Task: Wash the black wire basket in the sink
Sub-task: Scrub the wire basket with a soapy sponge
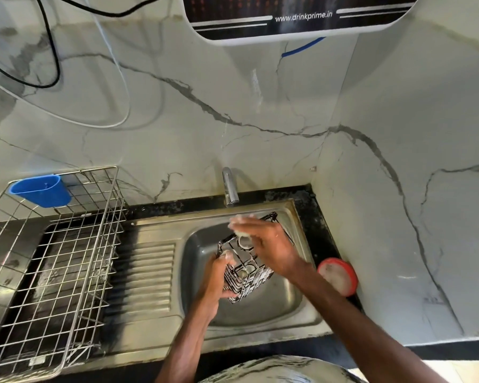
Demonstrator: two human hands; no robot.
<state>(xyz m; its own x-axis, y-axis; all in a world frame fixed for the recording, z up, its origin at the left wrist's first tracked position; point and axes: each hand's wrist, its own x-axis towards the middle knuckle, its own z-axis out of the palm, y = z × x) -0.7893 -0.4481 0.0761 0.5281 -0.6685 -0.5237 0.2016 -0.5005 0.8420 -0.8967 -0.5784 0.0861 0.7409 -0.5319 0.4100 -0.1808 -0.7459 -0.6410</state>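
Left hand (218, 276) grips black wire basket (250, 277) from below, right hand (273, 246) above pinches pale pad (244, 239)

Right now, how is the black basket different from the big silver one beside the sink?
The black wire basket is small, dark and soapy; the silver rack is bigger and shiny. The black wire basket is tilted, gripped by the left hand over the sink; the silver rack sits flat, untouched, a blue cup hanging on it. Both are wire grids.
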